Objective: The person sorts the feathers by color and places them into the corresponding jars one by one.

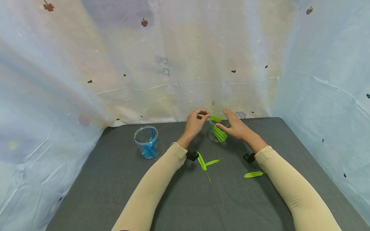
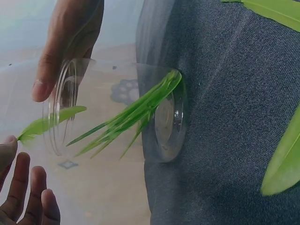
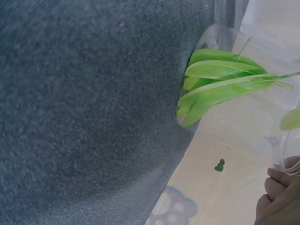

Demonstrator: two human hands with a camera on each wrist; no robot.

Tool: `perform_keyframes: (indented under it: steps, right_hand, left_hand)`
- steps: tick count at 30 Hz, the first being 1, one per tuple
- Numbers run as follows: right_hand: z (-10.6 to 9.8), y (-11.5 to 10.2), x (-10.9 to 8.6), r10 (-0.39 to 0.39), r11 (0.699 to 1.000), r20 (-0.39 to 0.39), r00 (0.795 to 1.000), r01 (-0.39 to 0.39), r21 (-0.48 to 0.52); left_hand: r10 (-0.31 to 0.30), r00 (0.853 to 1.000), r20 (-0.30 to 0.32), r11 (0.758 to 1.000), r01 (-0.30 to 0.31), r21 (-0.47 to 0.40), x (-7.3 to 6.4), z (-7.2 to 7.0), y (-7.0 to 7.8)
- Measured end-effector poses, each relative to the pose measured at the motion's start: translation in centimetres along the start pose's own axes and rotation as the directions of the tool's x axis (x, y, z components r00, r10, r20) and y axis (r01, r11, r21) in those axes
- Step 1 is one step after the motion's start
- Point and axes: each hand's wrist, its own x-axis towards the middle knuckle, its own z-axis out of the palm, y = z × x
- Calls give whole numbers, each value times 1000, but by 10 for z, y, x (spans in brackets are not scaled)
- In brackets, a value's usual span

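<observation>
My left hand (image 1: 196,123) pinches a green feather (image 2: 51,119) by its quill between thumb and forefinger. The feather's vane lies at the mouth of a clear round jar (image 1: 213,138), tip inward. My right hand (image 1: 237,127) holds the jar's rim (image 2: 70,89) from the right, thumb in front and fingers behind. Several green feathers (image 3: 225,84) stand inside with vanes down and quills up. The jar is upright on the dark grey table. Part of its rim is hidden by my right hand in the head view.
To the left stands a second clear jar (image 1: 145,129) with blue feathers (image 1: 149,150) inside. Two loose green feathers (image 1: 201,162) lie in front of the jar, and another green feather (image 1: 253,174) lies near my right forearm. A patterned curtain (image 1: 185,57) surrounds the table (image 1: 185,202).
</observation>
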Motion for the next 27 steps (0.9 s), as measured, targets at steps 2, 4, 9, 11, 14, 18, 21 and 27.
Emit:
perform_keyframes:
  steps: [2, 4, 9, 11, 14, 18, 21, 27]
  right_hand:
    - [0, 0, 0, -2, 1000, 1, 1000, 2, 1]
    - [0, 0, 0, -4, 1000, -1, 1000, 4, 3]
    - [1, 2, 0, -10, 1000, 2, 1000, 10, 16]
    - [1, 2, 0, -13, 1000, 6, 1000, 13, 22]
    - [1, 2, 0, -12, 1000, 9, 1000, 11, 23]
    - [1, 1, 0, -4, 1000, 6, 1000, 4, 18]
    - [0, 1, 0, -6, 1000, 9, 1000, 5, 15]
    - [-1, -1, 0, -2, 1000, 4, 1000, 2, 15]
  left_hand:
    - [-4, 1000, 8, 1000, 4, 7, 1, 2, 0]
    - [-7, 1000, 22, 1000, 7, 18, 2, 4, 0]
    - [-30, 998, 55, 997, 26, 70, 4, 7, -2]
    - [-42, 998, 56, 995, 36, 90, 4, 8, -4]
    - [-49, 997, 53, 994, 43, 99, 3, 8, -9]
    - [-49, 998, 44, 995, 46, 83, 0, 5, -14]
    - [-54, 997, 47, 995, 50, 87, -4, 1, -16]
    - [-55, 991, 124, 987, 35, 156, -13, -9, -20]
